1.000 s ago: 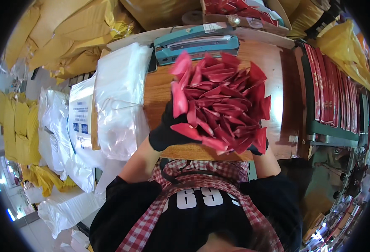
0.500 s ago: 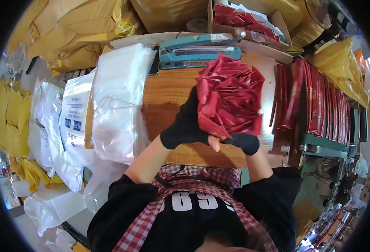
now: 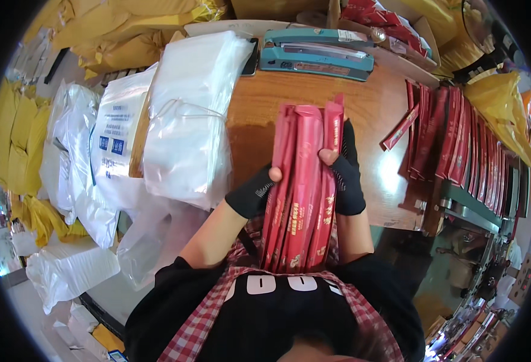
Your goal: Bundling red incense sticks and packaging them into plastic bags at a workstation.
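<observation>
A bundle of long, flat red packets [image 3: 301, 199] with gold print is held lengthwise in front of my body, over the table's near edge. My left hand [image 3: 255, 190], in a black fingerless glove, closes on the bundle's left side with the thumb on top. On the other side my right hand [image 3: 347, 175], gloved the same way, grips the packets, its thumb pressing on their upper face. Most of the fingers are hidden behind the bundle. One packet on the right sticks up a little beyond the others.
Clear plastic bags [image 3: 190, 120] tied with string lie left on the wooden table [image 3: 259, 120]. A teal bag sealer [image 3: 316, 54] stands at the back. More red packets [image 3: 458, 136] line a green conveyor [image 3: 473, 205] at right. A carton [image 3: 425, 36] holds red packets at the far right.
The bundle has come down toward my body and swung from end-on to lying lengthwise. Both hands now grip its sides with thumbs on top. The view has shifted slightly.
</observation>
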`<state>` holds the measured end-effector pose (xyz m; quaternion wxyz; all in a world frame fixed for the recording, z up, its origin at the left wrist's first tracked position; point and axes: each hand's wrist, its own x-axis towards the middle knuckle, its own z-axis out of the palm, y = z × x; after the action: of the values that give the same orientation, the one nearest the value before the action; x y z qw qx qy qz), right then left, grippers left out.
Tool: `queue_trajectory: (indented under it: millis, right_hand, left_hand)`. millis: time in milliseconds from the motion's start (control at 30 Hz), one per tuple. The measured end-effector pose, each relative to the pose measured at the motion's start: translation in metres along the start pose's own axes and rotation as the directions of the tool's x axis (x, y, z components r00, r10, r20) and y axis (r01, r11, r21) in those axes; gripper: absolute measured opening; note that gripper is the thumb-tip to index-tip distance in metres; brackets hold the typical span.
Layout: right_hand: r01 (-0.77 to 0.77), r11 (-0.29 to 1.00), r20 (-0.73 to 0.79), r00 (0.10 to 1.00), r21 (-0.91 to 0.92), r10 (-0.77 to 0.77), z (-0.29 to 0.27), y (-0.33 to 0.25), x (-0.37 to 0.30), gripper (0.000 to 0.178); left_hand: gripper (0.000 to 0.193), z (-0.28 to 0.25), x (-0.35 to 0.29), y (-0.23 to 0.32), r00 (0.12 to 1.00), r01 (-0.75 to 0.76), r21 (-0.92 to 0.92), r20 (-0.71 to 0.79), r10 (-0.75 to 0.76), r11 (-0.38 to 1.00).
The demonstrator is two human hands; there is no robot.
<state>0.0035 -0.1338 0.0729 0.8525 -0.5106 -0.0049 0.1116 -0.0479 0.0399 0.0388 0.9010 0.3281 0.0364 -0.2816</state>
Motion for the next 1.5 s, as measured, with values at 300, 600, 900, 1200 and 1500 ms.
queue_trajectory:
  millis: [300, 600, 900, 1200, 1500]
  right_hand:
    - [0.296, 0.926, -0.075, 0.944, -0.236, -0.321, 0.03, -0.031, 0.018, 0.056]
    - [0.083, 0.959, 0.304, 0.953, -0.271, 0.003, 0.003, -0.054, 0.034, 0.047]
    - [-0.038, 0.984, 0.236, 0.969, -0.172, 0.079, 0.025, -0.043, 0.022, 0.032]
    - [0.511, 0.696, 0.471, 0.839, -0.505, -0.274, 0.039, -0.072, 0.028, 0.072]
    - [-0.146, 0.981, 0.54, 0.82, -0.127, 0.191, 0.047, -0.034, 0.031, 0.075]
  left_hand:
    - [0.093, 0.0, -0.003, -0.003, 0.987, 0.095, -0.093, 0.141, -0.082, 0.991]
    - [0.088, 0.035, -0.012, 0.015, 0.996, 0.076, 0.065, 0.052, -0.079, 0.995]
    - [0.096, 0.027, -0.008, 0.019, 0.989, -0.046, -0.083, 0.135, 0.057, 0.995]
    - [0.093, 0.043, -0.017, 0.026, 0.987, -0.039, -0.044, 0.152, 0.045, 0.998]
    - [0.088, 0.025, -0.02, 0.0, 0.988, -0.094, -0.284, 0.09, 0.124, 0.954]
